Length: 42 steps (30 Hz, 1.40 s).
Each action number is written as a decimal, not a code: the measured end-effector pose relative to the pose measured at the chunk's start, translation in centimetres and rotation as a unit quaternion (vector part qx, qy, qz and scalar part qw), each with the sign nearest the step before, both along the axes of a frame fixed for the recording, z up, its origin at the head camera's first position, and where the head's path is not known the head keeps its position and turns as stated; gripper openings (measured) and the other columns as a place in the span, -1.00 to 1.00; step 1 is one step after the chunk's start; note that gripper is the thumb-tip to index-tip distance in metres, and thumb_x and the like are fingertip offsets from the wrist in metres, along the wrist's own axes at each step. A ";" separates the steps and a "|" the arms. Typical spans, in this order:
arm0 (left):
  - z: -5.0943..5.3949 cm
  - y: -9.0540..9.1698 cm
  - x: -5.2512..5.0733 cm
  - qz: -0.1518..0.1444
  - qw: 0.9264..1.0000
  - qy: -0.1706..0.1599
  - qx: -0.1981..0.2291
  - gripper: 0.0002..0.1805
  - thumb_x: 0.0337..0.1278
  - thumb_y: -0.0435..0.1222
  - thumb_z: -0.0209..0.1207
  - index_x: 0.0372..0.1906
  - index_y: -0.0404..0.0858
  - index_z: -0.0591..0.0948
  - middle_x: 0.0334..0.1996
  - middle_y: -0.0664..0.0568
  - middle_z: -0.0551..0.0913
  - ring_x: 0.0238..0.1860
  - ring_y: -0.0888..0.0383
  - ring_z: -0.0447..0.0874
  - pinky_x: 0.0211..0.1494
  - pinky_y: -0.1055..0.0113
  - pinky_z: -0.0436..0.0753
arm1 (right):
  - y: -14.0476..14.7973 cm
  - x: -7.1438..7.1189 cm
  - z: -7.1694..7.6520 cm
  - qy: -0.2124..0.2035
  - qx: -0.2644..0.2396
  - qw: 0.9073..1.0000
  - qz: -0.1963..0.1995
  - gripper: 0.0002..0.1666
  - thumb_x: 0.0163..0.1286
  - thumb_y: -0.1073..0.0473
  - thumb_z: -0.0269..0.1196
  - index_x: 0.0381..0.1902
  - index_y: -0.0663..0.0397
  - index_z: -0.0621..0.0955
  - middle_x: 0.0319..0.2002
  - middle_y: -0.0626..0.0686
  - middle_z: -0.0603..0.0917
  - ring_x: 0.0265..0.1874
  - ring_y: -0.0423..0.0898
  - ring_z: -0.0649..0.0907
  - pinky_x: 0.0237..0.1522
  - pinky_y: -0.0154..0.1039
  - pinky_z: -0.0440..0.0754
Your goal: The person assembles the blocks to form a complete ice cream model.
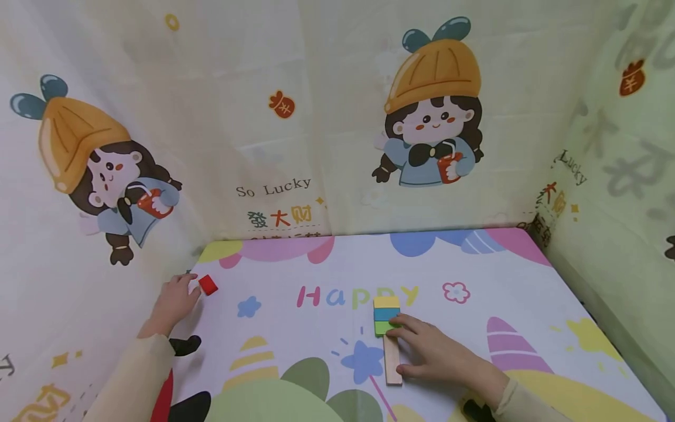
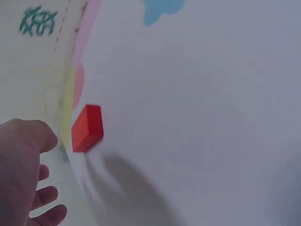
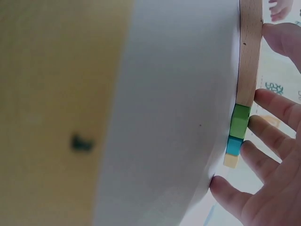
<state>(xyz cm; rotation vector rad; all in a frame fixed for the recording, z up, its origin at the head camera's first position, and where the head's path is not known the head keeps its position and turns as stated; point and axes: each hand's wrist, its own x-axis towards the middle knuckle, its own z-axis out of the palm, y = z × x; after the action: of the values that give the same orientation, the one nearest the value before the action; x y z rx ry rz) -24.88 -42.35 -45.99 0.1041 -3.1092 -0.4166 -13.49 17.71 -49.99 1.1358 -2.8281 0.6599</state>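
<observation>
At the table's far left edge lies a red block [image 1: 208,285]. My left hand [image 1: 176,302] is just to its left, fingers spread; the left wrist view shows a gap between the thumb and the red block [image 2: 87,128]. Near the middle, a yellow block [image 1: 387,302], a blue block [image 1: 387,315] and a green block [image 1: 381,328] stand in a row, with a long plain wooden block [image 1: 392,369] at the near end. Along their right side, my right hand [image 1: 443,357] touches the wooden block [image 3: 250,52] and the green block [image 3: 240,121] with extended fingertips.
The blocks lie on a white table cover [image 1: 295,334] printed with colourful shapes and the word Happy. Cream cloth [image 1: 337,117] with cartoon figures hangs behind the table and at both sides, close to the left hand.
</observation>
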 end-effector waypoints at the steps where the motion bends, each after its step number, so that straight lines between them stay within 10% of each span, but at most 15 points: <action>1: 0.1 -0.4 -0.2 0.008 1.000 -0.009 0.016 -0.40 0.45 -0.27 0.00 0.42 -0.56 0.28 0.35 -0.64 0.18 0.32 -0.61 0.16 0.32 -0.46 0.35 | 0.0 0.0 0.0 -0.001 -0.002 1.000 0.001 -0.34 0.32 -0.21 0.43 0.29 -0.12 0.58 0.39 0.02 0.47 0.37 0.06 0.52 0.28 0.14 0.56; 14: -1.6 -0.4 -1.3 0.106 0.971 -0.095 0.191 -0.24 0.56 -0.12 -0.16 0.62 -0.44 -0.06 0.55 -0.55 -0.05 0.52 -0.53 -0.02 0.45 -0.43 0.21 | 0.1 -0.1 -0.2 0.009 -0.009 1.000 0.011 -0.35 0.35 -0.22 0.40 0.29 -0.09 0.56 0.39 0.04 0.45 0.36 0.04 0.52 0.33 0.06 0.53; 22: -1.8 1.3 -1.9 0.137 0.969 -0.044 0.200 -0.27 0.57 -0.20 -0.14 0.60 -0.50 -0.03 0.53 -0.53 0.06 0.51 -0.48 0.06 0.47 -0.34 0.27 | 0.0 0.0 -0.1 -0.021 0.000 1.000 0.002 -0.33 0.39 -0.26 0.34 0.33 -0.12 0.54 0.42 0.03 0.42 0.40 0.04 0.48 0.37 0.08 0.50; 42: -2.7 1.4 -2.9 0.133 0.970 -0.059 0.195 -0.45 0.47 -0.25 0.01 0.41 -0.46 0.32 0.15 -0.46 0.44 0.11 -0.32 0.41 0.12 -0.10 0.61 | -0.2 0.1 0.2 -0.030 0.003 1.000 0.000 -0.34 0.36 -0.23 0.39 0.30 -0.10 0.55 0.42 0.01 0.42 0.39 0.02 0.49 0.38 0.05 0.50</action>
<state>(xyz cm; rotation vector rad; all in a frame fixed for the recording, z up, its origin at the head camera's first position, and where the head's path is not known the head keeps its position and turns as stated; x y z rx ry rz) -27.76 -40.92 -48.68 0.5563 -3.0121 -1.0362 -13.42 17.47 -49.83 1.1356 -2.8811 0.6988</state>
